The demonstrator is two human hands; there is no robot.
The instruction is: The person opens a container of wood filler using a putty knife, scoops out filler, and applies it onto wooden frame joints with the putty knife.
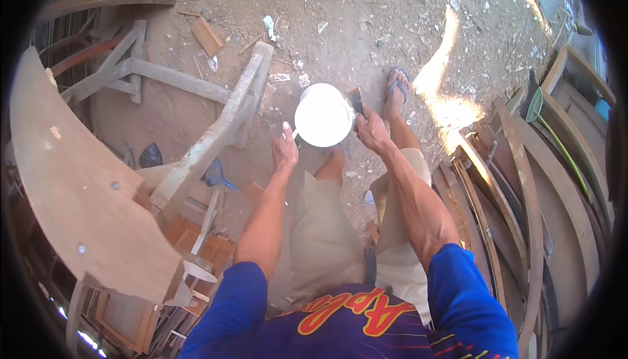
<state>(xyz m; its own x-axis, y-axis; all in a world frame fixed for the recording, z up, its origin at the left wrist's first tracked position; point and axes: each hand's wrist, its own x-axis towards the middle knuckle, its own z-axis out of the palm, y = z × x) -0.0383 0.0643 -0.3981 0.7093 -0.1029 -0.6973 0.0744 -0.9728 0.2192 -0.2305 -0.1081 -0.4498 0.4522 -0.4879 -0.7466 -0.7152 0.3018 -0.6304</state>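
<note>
A round white bucket point(323, 116) is in front of me above the dirt ground, its top a bright, overexposed white. I cannot tell whether that white is a lid or what is inside. My left hand point(285, 150) is closed at the bucket's left side, thumb up, on what looks like its handle. At the right side of the bucket, my right hand point(373, 131) is closed around a flat, dark tool with a brownish end that looks like a paintbrush point(356, 100). The fingers of this hand are close to the rim; whether they also grip the bucket is hidden.
To the left stand a wooden trestle point(212, 133) and a large curved board point(78, 182). Several long wooden pieces point(523, 208) lean at the right, near a green fly-swatter-like item point(535, 105). Wood scraps point(207, 36) and litter lie on the ground point(347, 25).
</note>
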